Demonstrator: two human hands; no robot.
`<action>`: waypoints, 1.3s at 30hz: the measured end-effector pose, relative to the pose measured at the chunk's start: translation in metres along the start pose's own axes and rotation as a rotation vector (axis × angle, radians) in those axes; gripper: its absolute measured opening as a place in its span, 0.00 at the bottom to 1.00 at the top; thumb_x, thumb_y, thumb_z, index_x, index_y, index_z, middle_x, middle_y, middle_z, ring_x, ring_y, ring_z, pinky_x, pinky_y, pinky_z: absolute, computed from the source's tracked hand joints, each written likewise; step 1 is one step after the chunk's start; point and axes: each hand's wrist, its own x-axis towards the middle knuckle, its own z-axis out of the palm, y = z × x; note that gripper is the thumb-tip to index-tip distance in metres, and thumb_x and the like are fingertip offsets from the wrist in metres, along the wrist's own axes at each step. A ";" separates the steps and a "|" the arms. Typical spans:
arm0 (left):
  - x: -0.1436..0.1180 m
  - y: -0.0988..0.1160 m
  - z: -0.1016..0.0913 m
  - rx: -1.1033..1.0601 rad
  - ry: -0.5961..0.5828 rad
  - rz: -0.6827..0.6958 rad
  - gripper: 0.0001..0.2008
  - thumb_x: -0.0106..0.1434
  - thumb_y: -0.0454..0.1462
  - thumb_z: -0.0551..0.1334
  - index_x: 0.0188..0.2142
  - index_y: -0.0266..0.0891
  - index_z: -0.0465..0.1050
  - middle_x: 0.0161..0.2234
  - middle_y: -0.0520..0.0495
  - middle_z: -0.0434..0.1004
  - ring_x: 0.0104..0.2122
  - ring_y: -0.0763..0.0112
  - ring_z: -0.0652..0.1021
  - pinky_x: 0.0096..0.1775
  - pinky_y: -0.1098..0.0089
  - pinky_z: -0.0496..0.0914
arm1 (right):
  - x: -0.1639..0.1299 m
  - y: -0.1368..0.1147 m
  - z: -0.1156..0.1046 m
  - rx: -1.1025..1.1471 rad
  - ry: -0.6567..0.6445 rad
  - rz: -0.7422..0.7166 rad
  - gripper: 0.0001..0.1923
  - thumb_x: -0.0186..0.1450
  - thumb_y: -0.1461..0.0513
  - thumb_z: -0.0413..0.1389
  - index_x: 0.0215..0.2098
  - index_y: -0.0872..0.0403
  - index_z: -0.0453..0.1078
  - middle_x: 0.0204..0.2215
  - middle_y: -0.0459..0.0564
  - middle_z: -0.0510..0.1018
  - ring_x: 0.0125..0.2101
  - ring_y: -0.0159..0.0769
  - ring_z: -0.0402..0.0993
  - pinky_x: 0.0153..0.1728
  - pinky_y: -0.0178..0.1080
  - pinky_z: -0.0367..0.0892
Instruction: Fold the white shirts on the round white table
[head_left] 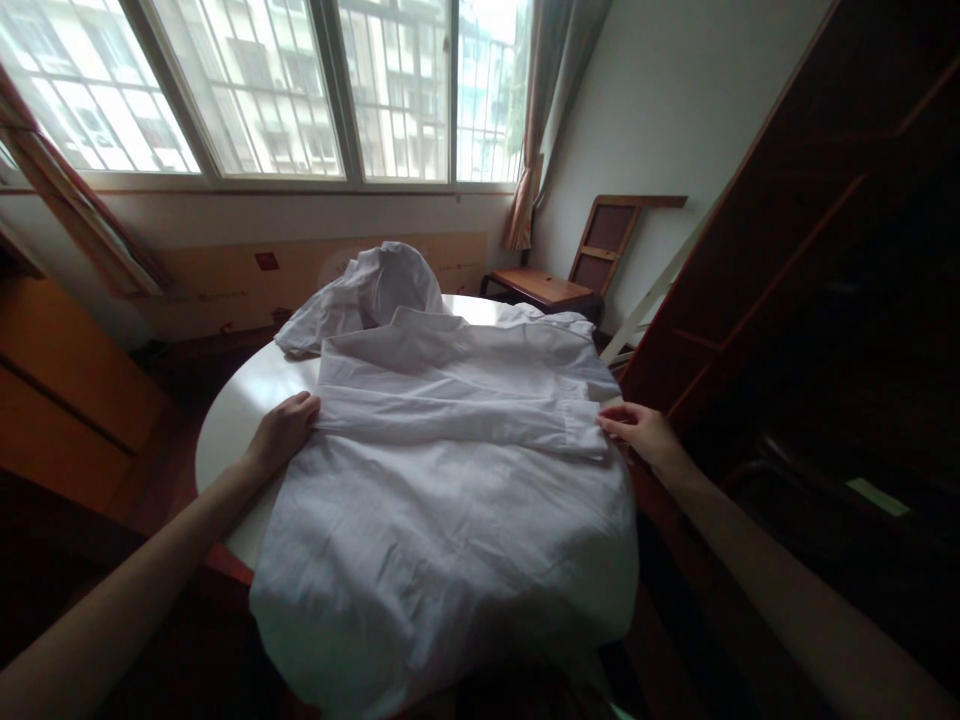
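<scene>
A white shirt (442,510) lies spread over a round white table (232,430), its lower part hanging off the near edge. One sleeve (450,418) is laid straight across the body, with the cuff (583,428) on the right. My left hand (289,430) pinches the fabric at the sleeve's left end, by the shirt's side. With thumb and fingers closed, my right hand (637,428) grips the edge of the cuff. Behind the collar, more crumpled white cloth (375,290) is heaped on the table's far side.
A wooden chair (547,288) stands behind the table at right, by the wall. Dark wooden panelling (735,260) rises close on the right. An orange-brown cabinet (67,390) is at left. A long flat cardboard box (255,275) leans under the barred window (277,100).
</scene>
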 end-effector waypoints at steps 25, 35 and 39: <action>-0.001 -0.002 0.001 0.066 -0.012 -0.054 0.07 0.53 0.27 0.50 0.25 0.39 0.60 0.27 0.47 0.65 0.26 0.70 0.68 0.27 0.72 0.57 | -0.026 -0.017 0.002 0.119 -0.252 0.012 0.42 0.41 0.55 0.67 0.53 0.51 0.62 0.25 0.46 0.78 0.27 0.40 0.76 0.27 0.37 0.71; -0.001 -0.001 -0.001 0.149 -0.024 -0.162 0.06 0.57 0.28 0.51 0.28 0.39 0.61 0.31 0.46 0.69 0.29 0.68 0.71 0.26 0.71 0.57 | -0.067 -0.008 -0.020 0.077 -0.375 0.053 0.40 0.45 0.55 0.66 0.55 0.47 0.60 0.26 0.46 0.78 0.27 0.41 0.76 0.25 0.38 0.71; -0.001 -0.011 0.002 0.097 0.043 -0.006 0.04 0.60 0.31 0.51 0.33 0.39 0.62 0.34 0.43 0.69 0.34 0.65 0.71 0.32 0.70 0.63 | -0.052 0.002 -0.022 0.171 -0.319 0.217 0.31 0.50 0.55 0.62 0.51 0.48 0.62 0.29 0.48 0.78 0.25 0.37 0.75 0.24 0.36 0.71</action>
